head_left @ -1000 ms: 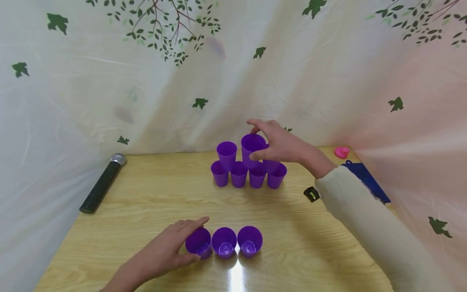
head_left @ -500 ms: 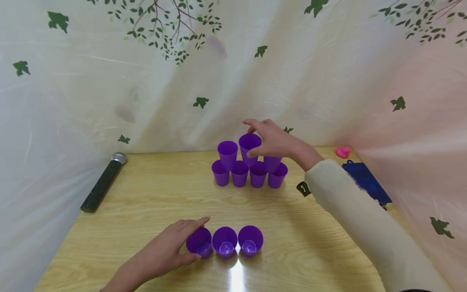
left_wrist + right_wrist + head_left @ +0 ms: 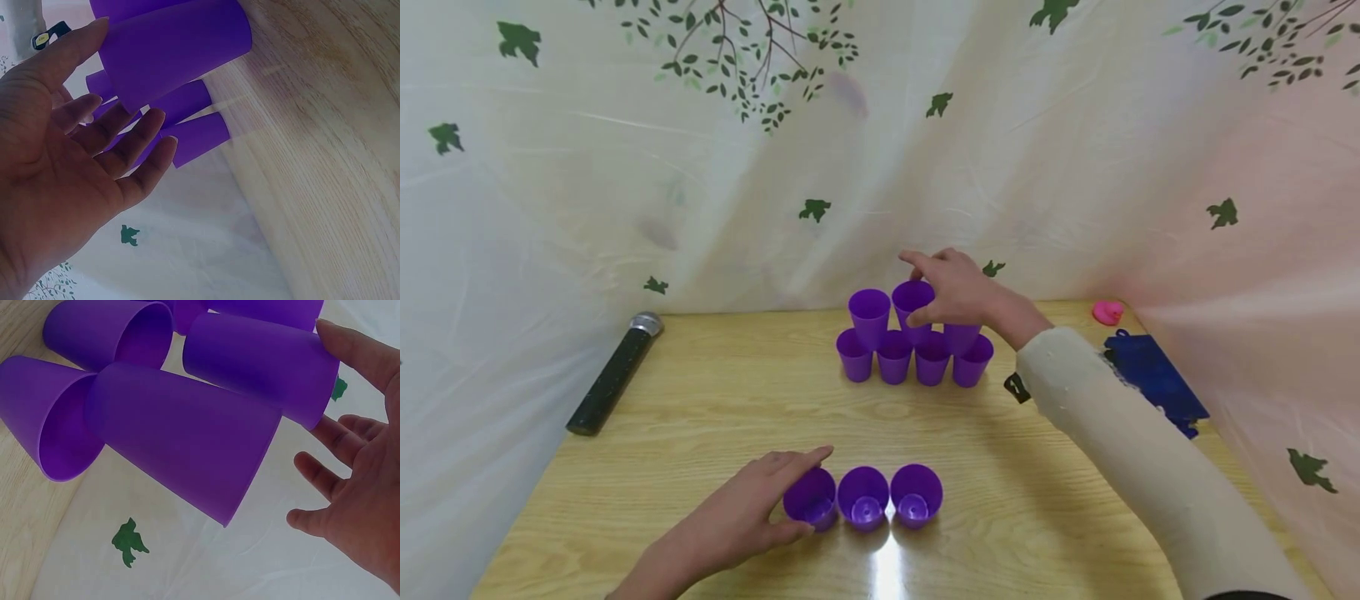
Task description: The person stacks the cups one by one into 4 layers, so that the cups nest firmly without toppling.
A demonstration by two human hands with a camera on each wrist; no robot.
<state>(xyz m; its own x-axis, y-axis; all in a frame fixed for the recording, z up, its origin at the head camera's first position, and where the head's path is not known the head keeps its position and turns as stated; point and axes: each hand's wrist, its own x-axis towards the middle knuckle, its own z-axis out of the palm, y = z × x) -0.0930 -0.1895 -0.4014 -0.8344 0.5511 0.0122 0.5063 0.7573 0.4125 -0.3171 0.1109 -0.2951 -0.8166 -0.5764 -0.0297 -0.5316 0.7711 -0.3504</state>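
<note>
At the back, several purple cups [image 3: 894, 358] stand upright in a row, mouths up. A second tier of 3 bears on them: a left cup [image 3: 869, 319], a middle cup [image 3: 913, 295] and a right cup [image 3: 962, 337], partly hidden by the right hand. My right hand [image 3: 955, 287] holds the middle cup near its rim, thumb on the near side. In front stand 3 more purple cups, left [image 3: 810, 500], middle [image 3: 863, 498] and right [image 3: 916, 496]. Around the left one's rim rests my left hand [image 3: 737, 508], fingers loosely spread and thumb at the rim in the left wrist view.
A black microphone [image 3: 615, 373] with a silver head lies at the table's left. Near the right edge are a pink toy [image 3: 1108, 312] and a dark blue flat object [image 3: 1157, 379]. A patterned curtain [image 3: 737, 208] hangs behind the wooden table [image 3: 722, 375].
My right hand has moved slightly left and then down with the middle cup, which now sits level with its tier neighbours. The left hand has stayed at the front left cup.
</note>
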